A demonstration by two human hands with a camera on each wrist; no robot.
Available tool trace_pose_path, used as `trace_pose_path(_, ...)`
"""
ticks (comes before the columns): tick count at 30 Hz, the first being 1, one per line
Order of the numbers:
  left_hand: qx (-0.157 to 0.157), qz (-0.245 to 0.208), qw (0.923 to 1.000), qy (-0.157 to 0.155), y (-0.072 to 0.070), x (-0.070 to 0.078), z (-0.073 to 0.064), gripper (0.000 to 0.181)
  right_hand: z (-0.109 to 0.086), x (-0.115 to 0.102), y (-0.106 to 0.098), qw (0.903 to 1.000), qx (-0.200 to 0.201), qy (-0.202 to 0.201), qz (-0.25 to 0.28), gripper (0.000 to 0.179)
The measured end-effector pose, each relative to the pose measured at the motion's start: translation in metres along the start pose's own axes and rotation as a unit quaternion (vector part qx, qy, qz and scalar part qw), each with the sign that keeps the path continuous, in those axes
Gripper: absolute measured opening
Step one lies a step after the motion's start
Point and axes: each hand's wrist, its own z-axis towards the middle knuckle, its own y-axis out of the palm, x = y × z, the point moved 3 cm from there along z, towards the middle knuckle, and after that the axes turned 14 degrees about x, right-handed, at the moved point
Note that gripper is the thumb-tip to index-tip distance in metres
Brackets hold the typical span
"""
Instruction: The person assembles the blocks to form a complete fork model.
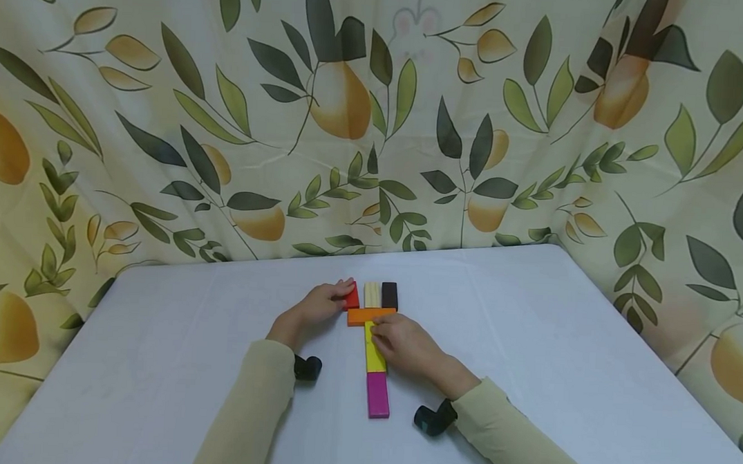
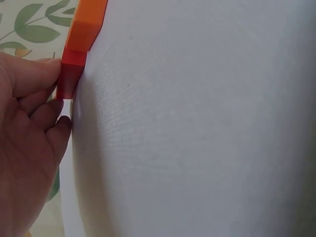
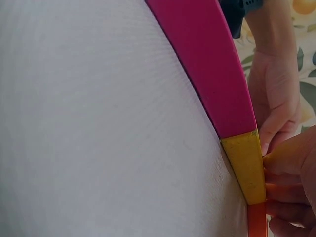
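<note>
Several coloured blocks lie in one figure on the table. My left hand [image 1: 320, 303] pinches the red block [image 1: 353, 297] between thumb and fingers, against the left end of the orange block [image 1: 358, 318]. In the left wrist view the red block [image 2: 72, 74] touches the orange one. A cream ridged block [image 1: 372, 294] and a black block [image 1: 390, 295] stand beside it along the orange block's far side. My right hand [image 1: 411, 346] pinches the yellow block [image 1: 374, 357] near its orange end. A magenta block [image 1: 377, 395] continues the line toward me.
The white tabletop [image 1: 173, 362] surrounds the blocks. A curtain [image 1: 373, 190] printed with fruit and leaves hangs behind and at both sides. Black wrist cameras [image 1: 434, 418] are worn on both wrists, low over the cloth.
</note>
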Motion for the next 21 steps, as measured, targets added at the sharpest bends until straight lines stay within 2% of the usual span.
trace_pose_path(7,0.001,0.004,1.0,-0.005,0.0007,0.001,-0.0005,0.044,-0.0006,-0.0002,-0.0008,0.9997,-0.007,-0.004,-0.021,0.024)
trace_pose_path(16,-0.001,0.003,0.9999,0.01,0.0001,-0.0002,0.0013,0.044,-0.0003,0.0022,0.0003,0.9998,-0.005,-0.002,-0.017,0.025)
trace_pose_path(21,-0.012,-0.014,0.9998,0.005,0.0012,0.0014,0.0003,0.044,-0.0013,0.0018,0.0006,0.9999,0.003,-0.011,-0.006,0.023)
